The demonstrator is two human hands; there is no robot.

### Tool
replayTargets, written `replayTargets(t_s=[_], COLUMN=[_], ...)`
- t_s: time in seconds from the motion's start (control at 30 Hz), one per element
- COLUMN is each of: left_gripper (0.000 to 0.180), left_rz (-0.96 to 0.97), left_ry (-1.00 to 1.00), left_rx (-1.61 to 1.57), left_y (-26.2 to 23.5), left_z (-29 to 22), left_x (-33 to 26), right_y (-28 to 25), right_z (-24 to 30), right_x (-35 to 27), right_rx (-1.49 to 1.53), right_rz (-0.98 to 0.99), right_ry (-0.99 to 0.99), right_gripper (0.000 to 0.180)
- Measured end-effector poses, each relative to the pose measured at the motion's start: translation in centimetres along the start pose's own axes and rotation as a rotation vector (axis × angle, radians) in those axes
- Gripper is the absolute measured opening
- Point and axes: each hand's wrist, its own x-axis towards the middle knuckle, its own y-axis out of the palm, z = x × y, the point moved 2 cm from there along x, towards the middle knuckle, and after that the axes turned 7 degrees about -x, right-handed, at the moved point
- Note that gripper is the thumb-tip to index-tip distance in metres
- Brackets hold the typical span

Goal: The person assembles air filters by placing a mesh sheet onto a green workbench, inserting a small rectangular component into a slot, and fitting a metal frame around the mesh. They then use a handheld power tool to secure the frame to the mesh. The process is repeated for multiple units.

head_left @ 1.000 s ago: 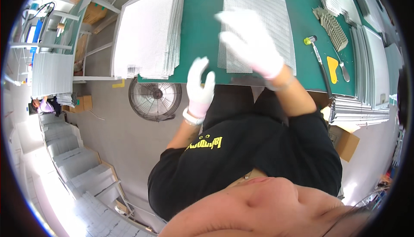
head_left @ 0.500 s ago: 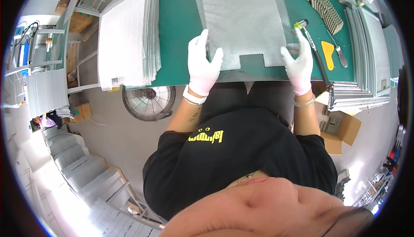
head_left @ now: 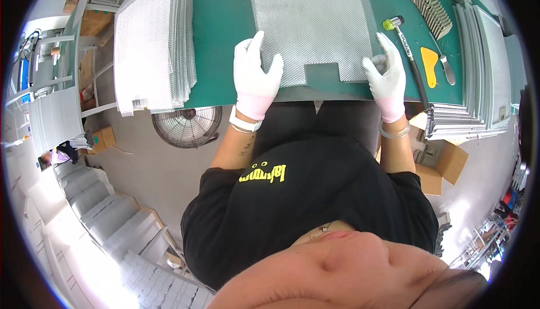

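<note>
Grn tbl (head_left: 222, 44) w/ mesh sht (head_left: 315, 25); gray flr (head_left: 138, 157).

On worktable (head_left: 222, 33): mesh sheet (head_left: 309, 22), near end between left hand (head_left: 256, 72) and right hand (head_left: 387, 72). To left: stack of mesh sheets (head_left: 149, 39). To right, in order: mallet (head_left: 409, 50), scraper (head_left: 429, 67), putty knife (head_left: 448, 72); behind these, row of brackets (head_left: 430, 10). Below tabletop level: floor fan (head_left: 188, 126) left, carton (head_left: 451, 162) right.

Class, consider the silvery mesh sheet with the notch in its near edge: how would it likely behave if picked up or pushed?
The mesh sheet is probably light for its size, being full of small openings. It looks thin and broad, so it may flex somewhat when lifted. Lying flat on the green tabletop, it would likely slide rather than roll or tip.
</note>
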Motion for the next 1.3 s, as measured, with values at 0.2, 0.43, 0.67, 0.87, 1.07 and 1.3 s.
replayTargets(t_s=[0.2, 0.43, 0.67, 0.87, 1.07, 1.3], left_gripper=[0.055, 0.052, 0.050, 0.050, 0.052, 0.052], left_rz=[0.045, 0.073, 0.106, 0.149, 0.252, 0.396], left_ry=[0.000, -0.016, -0.020, -0.054, 0.058, 0.029], left_rx=[0.110, 0.143, 0.150, 0.205, 0.375, 0.400], left_y=[1.0, 1.2, 1.2, 1.1, 0.6, 1.0], left_z=[0.9, 1.2, 1.3, 1.1, 1.3, 2.4], left_x=[-0.1, -0.3, -0.2, -0.1, 0.8, 3.3], right_y=[0.9, 1.5, 1.4, 1.2, -0.5, -2.3], right_z=[0.7, 0.5, 0.8, 0.7, 2.5, 2.7], right_x=[0.0, -0.1, 0.0, 0.3, 2.0, 18.2], right_rx=[-0.330, -0.427, -0.468, -0.600, -0.802, -0.714], right_rz=[-0.056, -0.084, -0.073, 0.009, 0.183, 0.034], right_ry=[-0.216, -0.283, -0.276, -0.278, -0.309, -0.390], right_gripper=[0.054, 0.048, 0.045, 0.043, 0.040, 0.045])
